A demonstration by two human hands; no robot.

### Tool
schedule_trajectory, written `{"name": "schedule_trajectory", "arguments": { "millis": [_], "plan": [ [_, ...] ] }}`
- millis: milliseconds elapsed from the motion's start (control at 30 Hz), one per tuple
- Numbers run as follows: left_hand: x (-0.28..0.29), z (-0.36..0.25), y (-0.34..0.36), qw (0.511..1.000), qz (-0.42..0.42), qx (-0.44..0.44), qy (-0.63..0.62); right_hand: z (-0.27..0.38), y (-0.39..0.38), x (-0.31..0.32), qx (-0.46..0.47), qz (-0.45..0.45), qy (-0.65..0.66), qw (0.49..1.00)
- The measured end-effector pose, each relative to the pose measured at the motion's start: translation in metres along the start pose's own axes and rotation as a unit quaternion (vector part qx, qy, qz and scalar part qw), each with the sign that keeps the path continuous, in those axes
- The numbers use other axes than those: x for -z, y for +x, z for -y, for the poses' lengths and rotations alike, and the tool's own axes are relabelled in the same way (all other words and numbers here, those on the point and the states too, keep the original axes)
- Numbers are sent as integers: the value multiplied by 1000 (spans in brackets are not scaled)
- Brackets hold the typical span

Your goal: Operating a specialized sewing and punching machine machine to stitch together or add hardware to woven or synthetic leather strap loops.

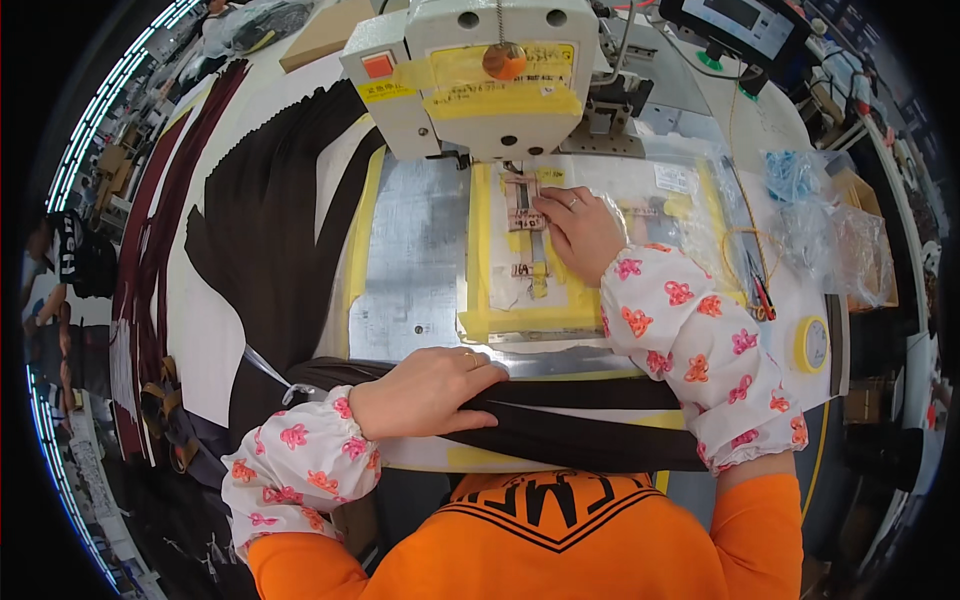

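Note:
My right hand [585, 232] reaches under the sewing machine head [500, 75], with its fingertips on the right edge of a small pink-edged frame [522, 205]. Its thumb is apart from the fingers, and no held thing shows. The frame lies on a clear template plate edged with yellow tape [480, 290]. Nearer to me, my left hand [425, 392] is closed over dark brown fabric strips [590, 435] along the front edge, thumb below and fingers above. Its fingertips are partly hidden. More dark fabric [265, 210] spreads to the left across the table.
Maroon strips [165, 220] hang at the far left. Small scissors [763, 300] and a yellow-rimmed tape roll [811, 343] lie to the right, below clear plastic bags [835, 230]. A control screen [735, 25] stands at the back right, and a metal plate [410, 270] covers the left work area.

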State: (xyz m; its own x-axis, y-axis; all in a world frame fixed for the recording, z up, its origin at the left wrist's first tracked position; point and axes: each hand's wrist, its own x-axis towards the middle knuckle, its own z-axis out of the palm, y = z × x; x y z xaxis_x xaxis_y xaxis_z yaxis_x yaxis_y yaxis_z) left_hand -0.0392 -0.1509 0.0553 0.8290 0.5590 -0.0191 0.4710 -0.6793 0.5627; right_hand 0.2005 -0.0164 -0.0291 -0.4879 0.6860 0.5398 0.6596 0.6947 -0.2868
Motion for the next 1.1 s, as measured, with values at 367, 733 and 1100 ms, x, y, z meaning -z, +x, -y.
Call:
{"name": "schedule_trajectory", "arguments": {
  "millis": [367, 733, 1100],
  "plan": [
    [-6, 10, 16, 985, 102, 82, -112, 60, -44, 98, -84, 335, 228, 910],
    [-4, 19, 18, 982, 138, 46, -120, 90, -68, 68, -68, 508, 166, 843],
    [87, 27, -8, 882, -365, 206, -214, 51, -4, 92, 0, 99, -152, 983]
  ]
}}
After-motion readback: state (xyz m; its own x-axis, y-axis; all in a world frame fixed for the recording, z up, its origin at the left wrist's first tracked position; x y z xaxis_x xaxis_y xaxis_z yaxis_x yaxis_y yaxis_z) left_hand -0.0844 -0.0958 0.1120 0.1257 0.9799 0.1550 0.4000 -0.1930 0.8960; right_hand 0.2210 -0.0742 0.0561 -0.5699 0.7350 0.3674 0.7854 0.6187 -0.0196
